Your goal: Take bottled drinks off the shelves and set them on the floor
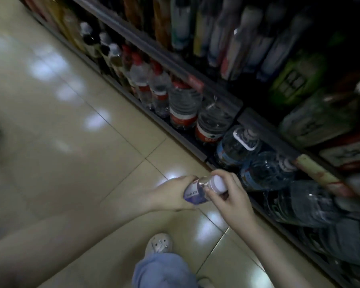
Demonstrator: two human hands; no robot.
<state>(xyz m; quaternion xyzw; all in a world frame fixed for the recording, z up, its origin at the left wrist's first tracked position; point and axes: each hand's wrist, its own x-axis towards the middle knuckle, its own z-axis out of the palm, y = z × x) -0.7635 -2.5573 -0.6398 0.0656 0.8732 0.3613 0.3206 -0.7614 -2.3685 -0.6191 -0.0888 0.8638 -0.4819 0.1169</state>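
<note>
Knee (164, 271), shoe (159, 244); water jugs (266, 171) beside bottle (200, 188).

Dim overall, darkest across the shelves (175, 65). White glare patches on the glossy floor (71, 146). Blurred throughout, stretched at edges.

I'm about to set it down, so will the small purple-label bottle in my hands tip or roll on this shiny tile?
Probably light: the bottle fits between left hand and right hand. Slim, so upright it may tip. On its side the round body would likely roll on the glossy floor.
</note>
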